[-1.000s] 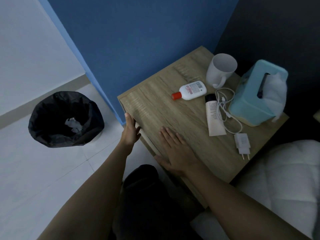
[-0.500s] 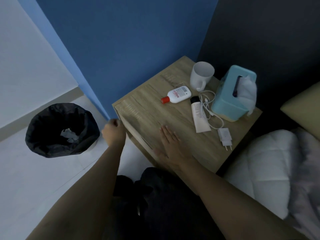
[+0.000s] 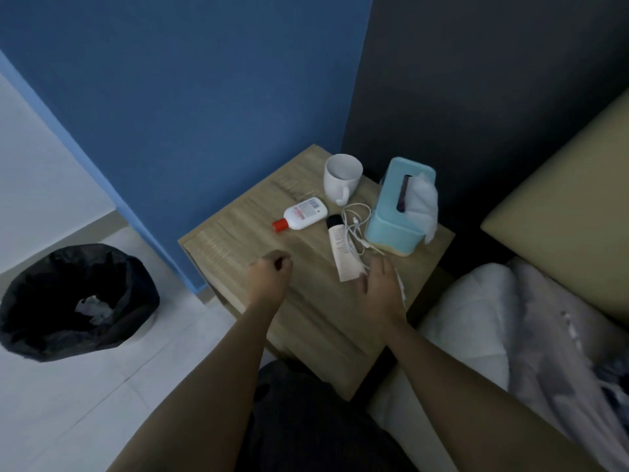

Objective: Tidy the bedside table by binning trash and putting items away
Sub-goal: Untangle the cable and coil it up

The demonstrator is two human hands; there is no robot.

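Head view: on the table point(image 3: 235, 240), the right hand point(image 3: 381, 291) lies over the white plug point(image 3: 401, 287) at 4 o'clock, fingers straight and close together. The left hand point(image 3: 272, 277) hovers at 8 o'clock, fingers curled in, holding nothing. Probably best to pinch the plug first, then gather the cable point(image 3: 355, 226) without dragging the tube point(image 3: 342, 248). The cable is thin, white and tangled, at 2 o'clock, touching the tissue box point(image 3: 391, 216).

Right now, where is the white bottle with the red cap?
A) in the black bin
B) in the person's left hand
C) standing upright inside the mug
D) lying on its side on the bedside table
D: the bottle lies on its side on the bedside table, just in front of the mug.
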